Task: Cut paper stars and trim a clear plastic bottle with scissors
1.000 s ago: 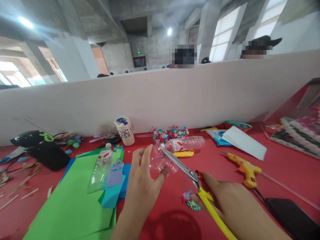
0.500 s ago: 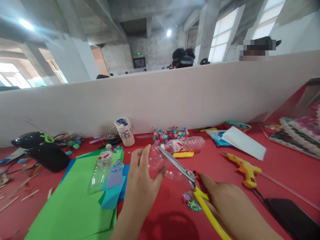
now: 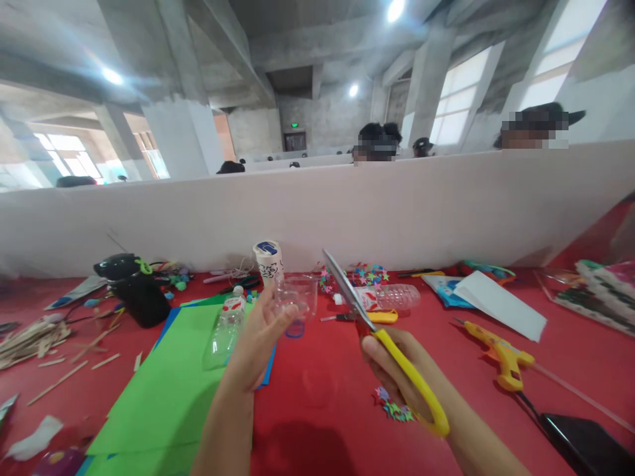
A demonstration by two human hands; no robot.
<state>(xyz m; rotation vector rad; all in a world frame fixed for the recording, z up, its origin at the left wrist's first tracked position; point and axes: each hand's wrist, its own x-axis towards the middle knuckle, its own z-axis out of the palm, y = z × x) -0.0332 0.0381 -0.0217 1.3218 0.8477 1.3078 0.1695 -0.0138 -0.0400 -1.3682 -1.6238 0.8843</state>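
Observation:
My left hand [image 3: 258,334] is raised above the red table [image 3: 322,390] with its fingers closed on a clear cut-off plastic bottle piece [image 3: 297,296], held upright. My right hand [image 3: 397,377] grips the yellow handles of a pair of scissors [image 3: 377,330]. The blades are shut and point up and to the left, just right of the bottle piece without touching it. Small coloured paper stars [image 3: 394,408] lie on the table below my right hand.
Green and blue paper sheets [image 3: 163,390] carry a clear bottle [image 3: 225,327]. Another bottle [image 3: 391,297], a white cup [image 3: 268,259], a yellow glue gun [image 3: 501,350], a black glue gun [image 3: 133,291], wooden sticks [image 3: 34,334] and white paper [image 3: 499,304] lie about. A white partition [image 3: 397,211] stands behind; people sit beyond it.
My left hand lifted the bottle piece off the table. My right hand raised the scissors, tilting the blades upward. The view shifted up and to the right.

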